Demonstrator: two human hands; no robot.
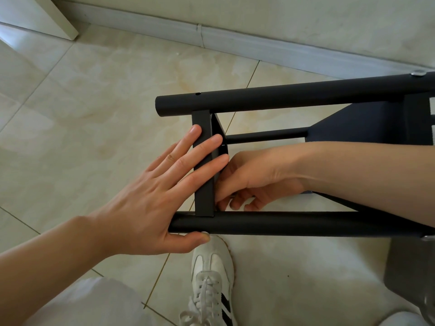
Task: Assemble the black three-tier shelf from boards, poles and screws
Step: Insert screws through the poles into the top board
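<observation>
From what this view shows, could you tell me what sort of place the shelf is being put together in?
Probably a room in a home, worked on at floor level: glossy beige floor tiles, a pale baseboard along the wall, and the person's white sneaker beside the black shelf frame.
</observation>
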